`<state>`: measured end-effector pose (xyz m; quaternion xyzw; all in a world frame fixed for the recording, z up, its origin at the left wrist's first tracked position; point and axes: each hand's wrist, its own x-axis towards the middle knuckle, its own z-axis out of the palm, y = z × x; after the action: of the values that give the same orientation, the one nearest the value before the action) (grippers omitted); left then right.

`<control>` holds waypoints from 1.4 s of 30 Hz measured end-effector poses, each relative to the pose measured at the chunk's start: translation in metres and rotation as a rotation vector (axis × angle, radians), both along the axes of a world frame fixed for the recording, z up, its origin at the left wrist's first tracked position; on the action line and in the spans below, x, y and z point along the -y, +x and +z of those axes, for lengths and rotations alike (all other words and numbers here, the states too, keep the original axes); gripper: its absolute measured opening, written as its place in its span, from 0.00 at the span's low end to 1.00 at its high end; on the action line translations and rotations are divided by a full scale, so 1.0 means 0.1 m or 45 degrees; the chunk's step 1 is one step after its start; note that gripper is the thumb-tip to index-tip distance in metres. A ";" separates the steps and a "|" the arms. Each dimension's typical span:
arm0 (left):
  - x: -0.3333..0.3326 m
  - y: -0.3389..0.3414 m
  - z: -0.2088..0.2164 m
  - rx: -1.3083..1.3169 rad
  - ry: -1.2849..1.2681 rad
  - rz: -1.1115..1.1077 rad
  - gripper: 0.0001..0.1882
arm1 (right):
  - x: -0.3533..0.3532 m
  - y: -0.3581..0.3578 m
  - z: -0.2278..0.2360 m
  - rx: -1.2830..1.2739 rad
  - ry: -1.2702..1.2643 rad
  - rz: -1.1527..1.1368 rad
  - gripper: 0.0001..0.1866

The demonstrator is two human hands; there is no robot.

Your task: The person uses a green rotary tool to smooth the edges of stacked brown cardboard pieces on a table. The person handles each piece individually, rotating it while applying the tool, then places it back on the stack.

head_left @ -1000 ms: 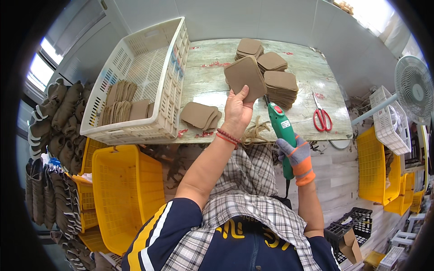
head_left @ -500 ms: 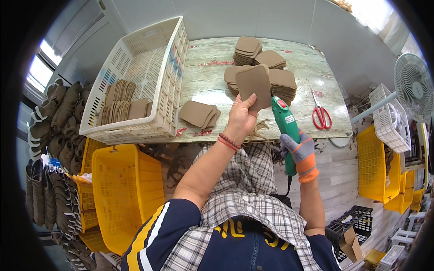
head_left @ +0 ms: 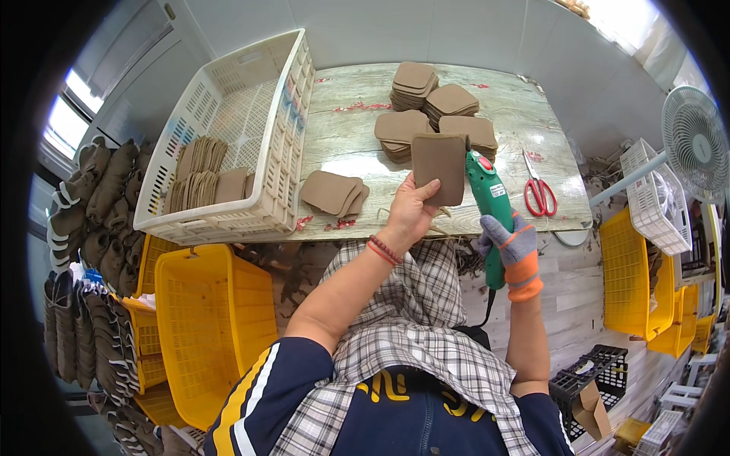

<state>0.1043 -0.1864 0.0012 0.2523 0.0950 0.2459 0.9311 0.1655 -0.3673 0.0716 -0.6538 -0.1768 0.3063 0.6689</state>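
Pinched by its lower edge, a brown fabric piece with rounded corners [head_left: 439,169] stands upright in my left hand [head_left: 413,207]. My right hand [head_left: 508,247], in a grey and orange glove, is wrapped round a green handheld electric cutter [head_left: 490,190] with a red switch. The cutter's tip is at the upper right corner of the piece; whether it touches is hard to tell. Just beyond are several stacks of like brown pieces [head_left: 403,125]. A smaller pile [head_left: 332,191] lies left of my left hand, near the table's front edge.
Red-handled scissors [head_left: 541,194] lie at the right on the table [head_left: 346,125]. A white crate [head_left: 266,178] holding brown pieces stands at the left. Yellow bins [head_left: 205,327] are below it, with hanging brown items [head_left: 95,220] beside them. A fan [head_left: 693,144] stands far right.
My left hand has turned the brown piece more upright and moved it slightly right and down. The cutter has shifted a little to the right with my right hand.
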 end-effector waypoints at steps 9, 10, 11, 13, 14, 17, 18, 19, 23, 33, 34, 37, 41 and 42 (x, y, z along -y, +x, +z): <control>-0.42 -0.19 0.07 -0.209 0.519 -0.113 0.18 | 0.25 0.13 0.00 0.102 -0.166 0.152 0.18; -0.47 -0.21 0.10 -0.227 0.594 -0.121 0.19 | 0.28 0.15 -0.01 0.103 -0.183 0.171 0.18; -0.52 -0.24 0.15 -0.259 0.645 -0.146 0.21 | 0.31 0.16 -0.03 0.103 -0.200 0.191 0.18; -0.65 -0.28 0.13 -0.269 0.760 -0.183 0.21 | 0.33 0.14 -0.04 0.116 -0.231 0.231 0.19; -0.71 -0.29 0.13 -0.295 0.824 -0.201 0.22 | 0.34 0.12 -0.02 0.128 -0.245 0.248 0.20; -0.81 -0.33 0.17 -0.374 0.984 -0.260 0.23 | 0.37 0.09 -0.04 0.163 -0.283 0.269 0.24; -0.81 -0.35 0.23 -0.410 1.019 -0.272 0.23 | 0.36 0.09 -0.06 0.186 -0.289 0.279 0.25; -0.82 -0.37 0.25 -0.446 1.055 -0.285 0.23 | 0.36 0.08 -0.07 0.208 -0.295 0.290 0.26; -0.82 -0.39 0.19 -0.429 1.111 -0.365 0.23 | 0.32 0.01 -0.08 0.122 -0.272 0.288 0.27; -0.73 -0.42 0.14 -0.539 1.049 -0.614 0.19 | 0.20 0.01 -0.09 0.088 -0.264 0.246 0.25; -0.75 -0.43 0.17 -0.554 1.097 -0.641 0.19 | 0.20 0.02 -0.09 0.079 -0.253 0.265 0.25; -0.81 -0.45 0.27 -0.584 1.253 -0.648 0.16 | 0.22 0.04 -0.06 0.064 -0.251 0.322 0.23; -0.87 -0.47 0.32 -0.645 1.360 -0.380 0.11 | 0.25 0.03 -0.06 0.037 -0.242 0.353 0.20; -0.92 -0.49 0.30 -0.661 1.353 -0.298 0.10 | 0.25 0.02 -0.06 0.031 -0.241 0.361 0.19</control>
<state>0.0551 -0.0943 0.0313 0.7435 0.1550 0.0857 0.6449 0.1680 -0.3926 0.0657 -0.6861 -0.2458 0.4050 0.5522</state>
